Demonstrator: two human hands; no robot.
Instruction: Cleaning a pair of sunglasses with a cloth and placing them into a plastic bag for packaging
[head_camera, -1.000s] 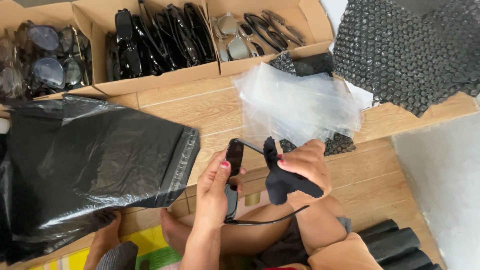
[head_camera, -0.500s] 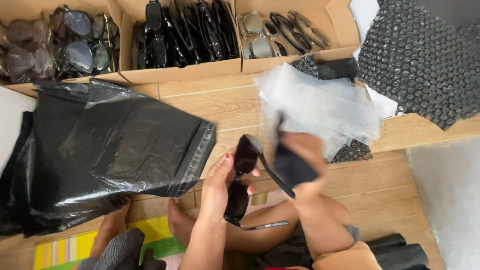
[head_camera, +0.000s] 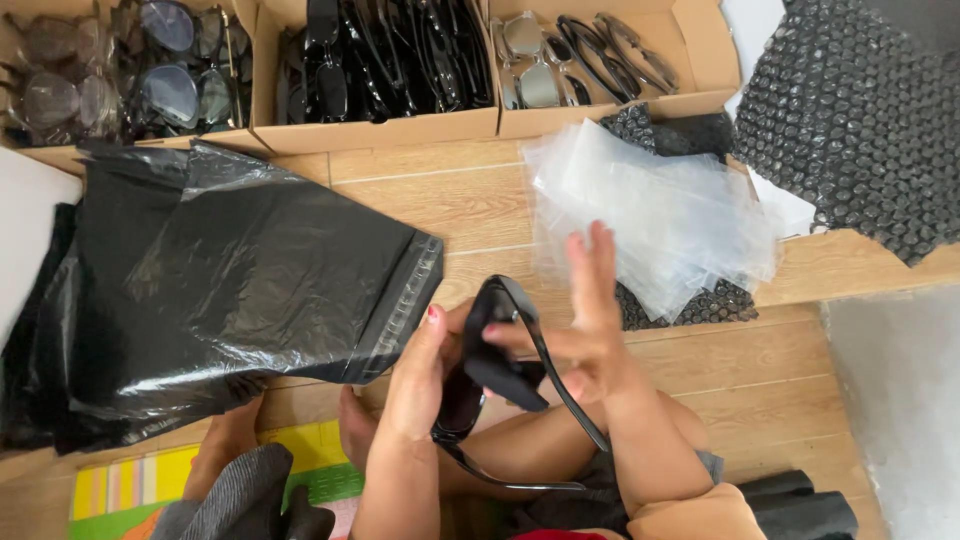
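Two hands (head_camera: 500, 365), sunglasses (head_camera: 490, 390) lengthwise near-vert.

Black sunglasses (head_camera: 500, 390) at 6 o'clock, with a black cloth (head_camera: 500, 375) on them. Red nail polish on the left hand (head_camera: 420, 375). Shiny black plastic bags (head_camera: 230, 290) at 9 o'clock. Clear, see-through bags (head_camera: 650, 215) at 2 o'clock. Dark grey bubble wrap (head_camera: 850, 120) full of little round bumps at 2 o'clock. Brown cardboard boxes (head_camera: 380, 130) at 12 o'clock. Light brown wooden floor (head_camera: 450, 200) with wavy lines. Yellow, green and orange striped mat (head_camera: 130, 490) at 7 o'clock.
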